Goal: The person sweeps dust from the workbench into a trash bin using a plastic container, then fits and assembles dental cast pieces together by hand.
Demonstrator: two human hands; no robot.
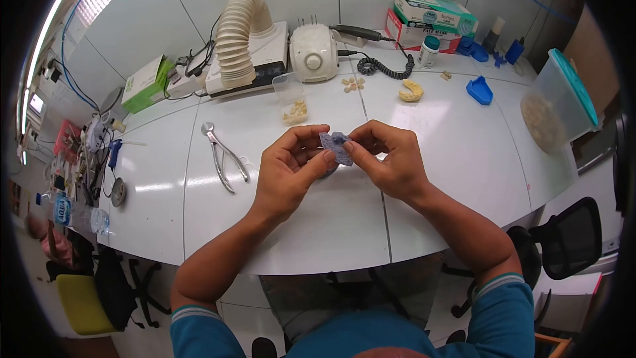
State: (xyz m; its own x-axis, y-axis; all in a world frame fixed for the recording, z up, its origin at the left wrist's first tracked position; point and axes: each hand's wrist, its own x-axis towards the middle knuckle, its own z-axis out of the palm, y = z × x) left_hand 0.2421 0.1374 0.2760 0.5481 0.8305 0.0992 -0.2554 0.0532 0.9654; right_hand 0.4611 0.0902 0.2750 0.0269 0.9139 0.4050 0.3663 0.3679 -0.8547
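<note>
Between my two hands, above the middle of the white table, is a small blue-grey speckled piece [336, 148] with a darker lump at its top. Whether it is cloth, sheet or something stiffer, I cannot tell. My left hand [286, 171] pinches its left side between thumb and fingers. On the other side, my right hand [394, 162] grips the right edge with thumb and forefinger. A dark round thing shows partly beneath the piece, mostly hidden by my left fingers. Steel pliers [220, 156] lie to the left of my left hand, handles towards me.
Behind my hands stand a clear tub [295, 116] of tooth-like pieces, a yellow dental cast [411, 91] and a white control unit [313, 53]. A ribbed hose [235, 36] arches at the back. A teal-lidded container [553, 109] stands right; a water bottle [73, 213] lies left.
</note>
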